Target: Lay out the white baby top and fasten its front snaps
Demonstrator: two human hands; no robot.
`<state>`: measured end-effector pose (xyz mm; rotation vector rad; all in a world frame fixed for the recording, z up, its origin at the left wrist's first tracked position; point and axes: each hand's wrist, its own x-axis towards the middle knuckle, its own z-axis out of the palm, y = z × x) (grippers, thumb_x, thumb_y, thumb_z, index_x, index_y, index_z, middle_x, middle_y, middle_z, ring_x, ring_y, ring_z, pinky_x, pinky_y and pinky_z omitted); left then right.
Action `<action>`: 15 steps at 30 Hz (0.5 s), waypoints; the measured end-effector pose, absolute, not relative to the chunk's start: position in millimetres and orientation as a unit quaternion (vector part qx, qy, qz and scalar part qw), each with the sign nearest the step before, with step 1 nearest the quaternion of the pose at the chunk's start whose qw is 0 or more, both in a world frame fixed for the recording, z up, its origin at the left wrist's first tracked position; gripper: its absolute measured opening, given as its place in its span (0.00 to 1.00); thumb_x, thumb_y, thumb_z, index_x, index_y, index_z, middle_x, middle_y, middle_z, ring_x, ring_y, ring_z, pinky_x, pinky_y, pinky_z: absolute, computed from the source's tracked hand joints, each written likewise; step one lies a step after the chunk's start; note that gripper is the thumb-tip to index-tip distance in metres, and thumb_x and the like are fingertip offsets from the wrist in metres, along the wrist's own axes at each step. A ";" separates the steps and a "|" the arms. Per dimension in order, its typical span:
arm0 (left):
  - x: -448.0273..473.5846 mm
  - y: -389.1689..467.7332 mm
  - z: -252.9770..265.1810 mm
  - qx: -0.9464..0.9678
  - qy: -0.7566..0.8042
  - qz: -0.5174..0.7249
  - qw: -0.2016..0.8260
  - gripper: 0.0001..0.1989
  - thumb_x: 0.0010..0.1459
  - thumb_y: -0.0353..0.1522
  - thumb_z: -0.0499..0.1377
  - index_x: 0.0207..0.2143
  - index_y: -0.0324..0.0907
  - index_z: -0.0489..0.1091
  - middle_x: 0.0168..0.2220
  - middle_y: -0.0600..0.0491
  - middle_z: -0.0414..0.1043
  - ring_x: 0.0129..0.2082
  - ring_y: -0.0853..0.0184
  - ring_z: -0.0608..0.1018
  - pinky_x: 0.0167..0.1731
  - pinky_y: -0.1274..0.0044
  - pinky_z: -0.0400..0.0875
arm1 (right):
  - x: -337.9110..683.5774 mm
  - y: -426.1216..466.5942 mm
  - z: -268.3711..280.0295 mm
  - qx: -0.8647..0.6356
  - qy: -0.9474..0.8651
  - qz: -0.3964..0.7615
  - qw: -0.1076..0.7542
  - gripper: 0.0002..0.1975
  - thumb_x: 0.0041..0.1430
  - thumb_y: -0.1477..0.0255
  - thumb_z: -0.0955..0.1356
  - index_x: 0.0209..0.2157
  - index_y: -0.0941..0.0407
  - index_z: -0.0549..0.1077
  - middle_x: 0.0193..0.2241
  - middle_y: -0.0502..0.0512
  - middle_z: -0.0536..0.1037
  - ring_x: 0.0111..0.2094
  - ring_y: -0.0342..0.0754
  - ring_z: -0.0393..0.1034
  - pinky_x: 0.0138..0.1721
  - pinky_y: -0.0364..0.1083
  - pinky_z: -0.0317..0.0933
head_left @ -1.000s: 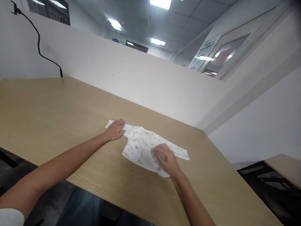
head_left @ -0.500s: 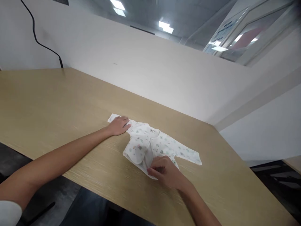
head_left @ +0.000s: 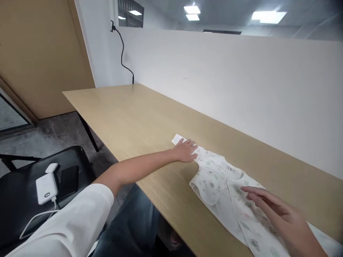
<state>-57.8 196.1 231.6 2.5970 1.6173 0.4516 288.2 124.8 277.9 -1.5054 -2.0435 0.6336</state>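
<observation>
At the lower right of the frame my right hand (head_left: 281,216) is poised over the front of a white printed top (head_left: 215,191), thumb and forefinger tips narrowly apart. I see no cloth between them, and I can't tell whether they touch it. The top is spread from the centre to the lower right corner, its front partly open and its label (head_left: 230,169) showing at the neck. If those fingers catch the thin front panel and drag, I expect it to ruck up or twist at the neck.

Near the centre, my left hand (head_left: 185,151) lies flat on one sleeve, fingers spread and gripping nothing; the cuff (head_left: 177,139) pokes out beyond it. Too light a palm there could let the sleeve slide under a pull from the right; too heavy a one could stretch the cloth.

At the lower left, a black chair (head_left: 13,196) bears a white power bank (head_left: 46,188) and a dark phone (head_left: 69,181). Farther off, the desk (head_left: 120,117) runs back to a black bendy stand (head_left: 123,50) at upper left, beside the white wall (head_left: 241,89).
</observation>
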 end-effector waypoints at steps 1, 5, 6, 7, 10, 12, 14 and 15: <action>-57.8 195.3 232.5 0.839 0.523 0.144 0.025 0.25 0.70 0.42 0.45 0.60 0.39 0.65 0.66 0.41 0.63 0.68 0.55 0.61 0.66 0.56 0.53 | 285.9 131.1 277.5 -0.567 -0.747 0.233 0.259 0.21 0.56 0.47 0.70 0.43 0.44 0.83 0.47 0.60 0.82 0.41 0.61 0.79 0.30 0.51 0.74; -57.8 192.1 236.3 0.839 0.525 0.143 0.023 0.25 0.70 0.43 0.45 0.60 0.40 0.65 0.66 0.41 0.63 0.67 0.55 0.61 0.66 0.56 0.52 | 273.3 145.8 267.1 -0.581 -0.740 0.200 0.275 0.25 0.54 0.46 0.70 0.45 0.48 0.82 0.47 0.62 0.80 0.32 0.55 0.76 0.24 0.49 0.69; -57.8 191.6 236.6 0.838 0.525 0.143 0.022 0.25 0.70 0.43 0.45 0.60 0.40 0.65 0.66 0.41 0.63 0.67 0.55 0.62 0.66 0.56 0.53 | 271.8 146.6 262.6 -0.576 -0.744 0.190 0.280 0.26 0.54 0.46 0.70 0.46 0.48 0.81 0.46 0.61 0.80 0.30 0.53 0.75 0.24 0.49 0.69; -57.9 191.2 236.2 0.839 0.525 0.143 0.021 0.25 0.70 0.43 0.45 0.60 0.40 0.65 0.66 0.41 0.63 0.67 0.55 0.62 0.66 0.56 0.53 | 271.4 146.3 257.9 -0.569 -0.751 0.184 0.281 0.27 0.55 0.46 0.69 0.48 0.48 0.80 0.45 0.60 0.80 0.28 0.51 0.73 0.24 0.48 0.69; -58.7 192.1 231.4 0.840 0.522 0.147 0.019 0.24 0.70 0.43 0.46 0.59 0.41 0.66 0.65 0.42 0.64 0.66 0.55 0.63 0.65 0.56 0.55 | 274.5 143.1 244.9 -0.537 -0.781 0.158 0.276 0.26 0.58 0.47 0.68 0.51 0.48 0.78 0.48 0.59 0.78 0.28 0.48 0.71 0.27 0.48 0.70; -59.7 194.1 228.0 0.840 0.519 0.158 0.014 0.23 0.70 0.42 0.47 0.59 0.41 0.67 0.65 0.41 0.65 0.66 0.54 0.64 0.65 0.55 0.56 | 277.0 141.9 239.0 -0.514 -0.803 0.133 0.271 0.24 0.60 0.49 0.68 0.50 0.48 0.79 0.53 0.59 0.77 0.35 0.51 0.74 0.30 0.48 0.71; -60.1 194.5 231.8 0.840 0.511 0.182 0.005 0.22 0.69 0.41 0.49 0.59 0.40 0.67 0.65 0.41 0.65 0.67 0.53 0.64 0.65 0.54 0.56 | 277.9 142.6 235.5 -0.491 -0.820 0.113 0.273 0.21 0.62 0.51 0.67 0.49 0.48 0.79 0.55 0.59 0.76 0.45 0.56 0.74 0.34 0.49 0.72; -59.6 192.3 238.5 0.841 0.503 0.202 0.000 0.22 0.69 0.40 0.50 0.59 0.40 0.68 0.65 0.40 0.65 0.67 0.53 0.64 0.65 0.55 0.57 | 277.7 143.4 234.3 -0.482 -0.825 0.107 0.276 0.21 0.64 0.52 0.66 0.49 0.48 0.79 0.55 0.59 0.76 0.49 0.57 0.73 0.37 0.49 0.72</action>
